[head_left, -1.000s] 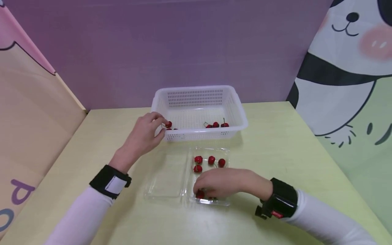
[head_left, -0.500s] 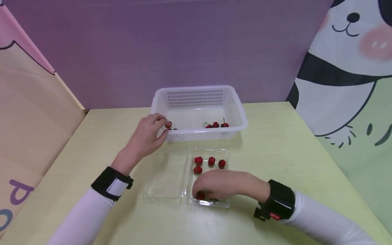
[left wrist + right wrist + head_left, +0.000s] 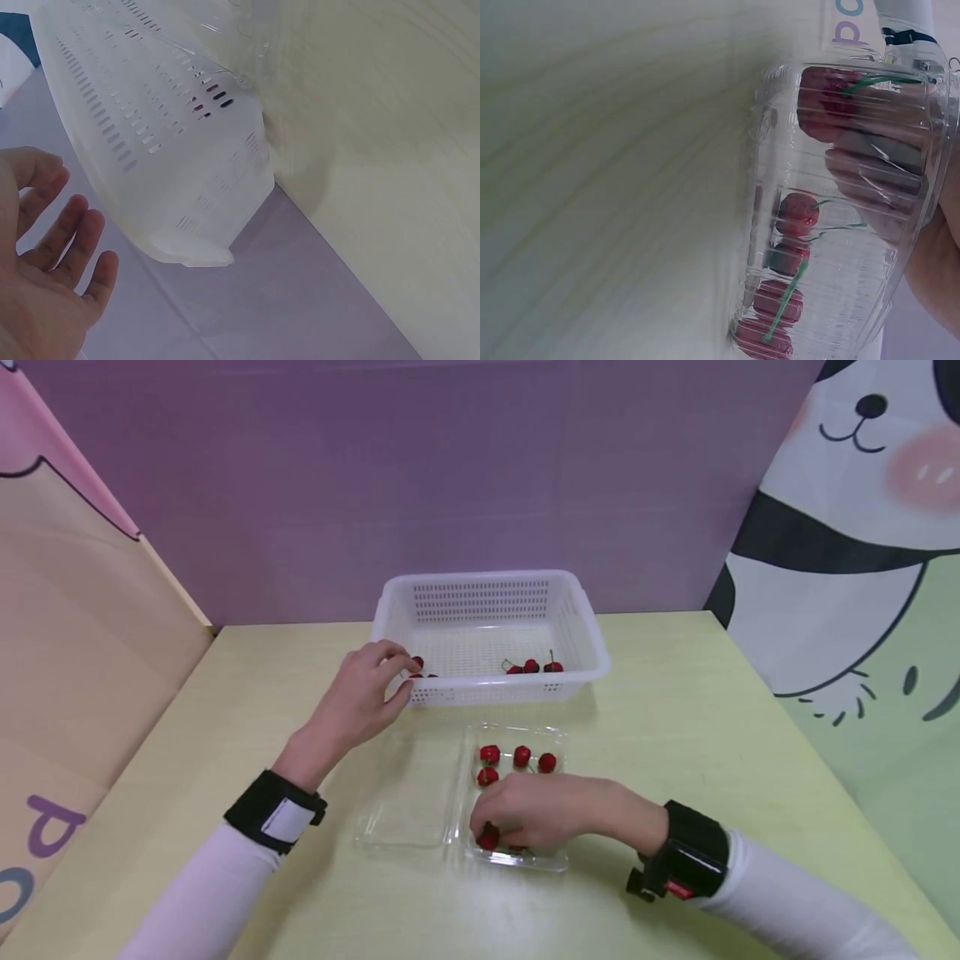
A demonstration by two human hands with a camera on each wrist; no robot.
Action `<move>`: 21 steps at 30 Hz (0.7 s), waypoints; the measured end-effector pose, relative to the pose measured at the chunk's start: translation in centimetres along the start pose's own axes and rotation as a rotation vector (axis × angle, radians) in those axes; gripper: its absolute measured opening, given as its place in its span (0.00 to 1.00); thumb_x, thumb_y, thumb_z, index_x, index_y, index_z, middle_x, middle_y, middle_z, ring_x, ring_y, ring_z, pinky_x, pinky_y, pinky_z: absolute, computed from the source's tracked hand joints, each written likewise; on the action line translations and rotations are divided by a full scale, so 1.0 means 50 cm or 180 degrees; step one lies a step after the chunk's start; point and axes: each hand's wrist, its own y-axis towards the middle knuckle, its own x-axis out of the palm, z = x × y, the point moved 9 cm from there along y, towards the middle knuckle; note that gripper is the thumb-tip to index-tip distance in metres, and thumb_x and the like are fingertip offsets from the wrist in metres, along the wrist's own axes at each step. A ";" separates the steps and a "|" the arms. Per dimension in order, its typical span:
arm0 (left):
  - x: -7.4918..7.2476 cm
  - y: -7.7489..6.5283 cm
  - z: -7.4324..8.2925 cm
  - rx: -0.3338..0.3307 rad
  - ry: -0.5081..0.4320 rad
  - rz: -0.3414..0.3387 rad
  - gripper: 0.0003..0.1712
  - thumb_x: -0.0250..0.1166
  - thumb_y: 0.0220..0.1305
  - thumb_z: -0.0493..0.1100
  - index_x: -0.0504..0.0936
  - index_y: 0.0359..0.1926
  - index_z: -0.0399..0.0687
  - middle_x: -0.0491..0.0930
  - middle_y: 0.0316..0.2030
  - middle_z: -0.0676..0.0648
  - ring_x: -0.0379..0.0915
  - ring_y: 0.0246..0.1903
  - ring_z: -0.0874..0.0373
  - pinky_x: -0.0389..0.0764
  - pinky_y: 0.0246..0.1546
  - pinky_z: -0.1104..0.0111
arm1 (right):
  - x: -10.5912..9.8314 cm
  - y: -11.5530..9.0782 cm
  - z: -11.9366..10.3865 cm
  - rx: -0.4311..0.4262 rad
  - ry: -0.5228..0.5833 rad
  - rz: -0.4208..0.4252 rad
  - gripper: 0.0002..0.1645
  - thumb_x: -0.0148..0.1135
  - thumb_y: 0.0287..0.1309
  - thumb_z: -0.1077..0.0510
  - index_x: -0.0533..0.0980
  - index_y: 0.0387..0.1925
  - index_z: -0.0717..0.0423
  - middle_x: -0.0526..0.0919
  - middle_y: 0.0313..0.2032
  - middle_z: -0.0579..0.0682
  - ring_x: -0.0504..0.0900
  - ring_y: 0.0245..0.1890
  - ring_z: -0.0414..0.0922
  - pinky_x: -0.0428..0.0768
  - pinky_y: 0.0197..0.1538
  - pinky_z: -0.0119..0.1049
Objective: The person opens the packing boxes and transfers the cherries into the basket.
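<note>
At the near end of the clear plastic clamshell box point(image 3: 558, 860), my right hand point(image 3: 534, 810) has its fingers curled down inside, gripping a red cherry point(image 3: 487, 837). In the right wrist view that cherry point(image 3: 821, 105), with a green stem, sits at the fingertips behind the clear wall. Several cherries point(image 3: 521, 757) lie at the box's far end. My left hand point(image 3: 363, 693) hovers by the front left corner of the white basket point(image 3: 495, 693), fingers loosely bent beside a cherry point(image 3: 417, 662). The left wrist view shows the left hand point(image 3: 56, 255) holding nothing.
The box's clear lid point(image 3: 408, 802) lies folded out flat to the left on the pale wooden table point(image 3: 660, 727). More cherries point(image 3: 531, 666) sit at the front right inside the basket. A purple wall point(image 3: 465, 468) rises behind the table.
My left hand has shifted slightly to the right at the basket's rim. The right hand stays in the box, and the cherry at its fingertips has moved slightly and shows more clearly.
</note>
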 end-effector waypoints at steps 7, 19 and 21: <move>0.003 -0.003 0.001 -0.0012 0.0016 -0.0031 0.08 0.71 0.62 0.34 0.86 0.43 0.39 0.81 0.45 0.40 0.76 0.44 0.43 0.77 0.48 0.46 | -0.020 -0.007 -0.004 -0.0150 0.0078 0.0232 0.10 0.70 0.64 0.63 0.82 0.47 0.53 0.84 0.43 0.41 0.79 0.46 0.34 0.75 0.55 0.22; -0.001 -0.003 0.013 0.0036 0.0054 -0.0037 0.08 0.71 0.62 0.34 0.86 0.43 0.38 0.81 0.46 0.39 0.76 0.45 0.43 0.77 0.49 0.46 | -0.063 -0.021 -0.006 -0.0395 0.0071 0.0719 0.11 0.73 0.61 0.64 0.82 0.44 0.54 0.84 0.42 0.42 0.79 0.47 0.36 0.76 0.55 0.24; -0.001 -0.003 0.014 0.0041 0.0056 -0.0045 0.08 0.71 0.62 0.34 0.86 0.43 0.38 0.81 0.46 0.39 0.76 0.46 0.43 0.76 0.49 0.46 | -0.072 -0.024 -0.004 -0.0401 0.0048 0.0808 0.11 0.72 0.62 0.64 0.82 0.45 0.55 0.84 0.43 0.43 0.80 0.48 0.37 0.76 0.55 0.25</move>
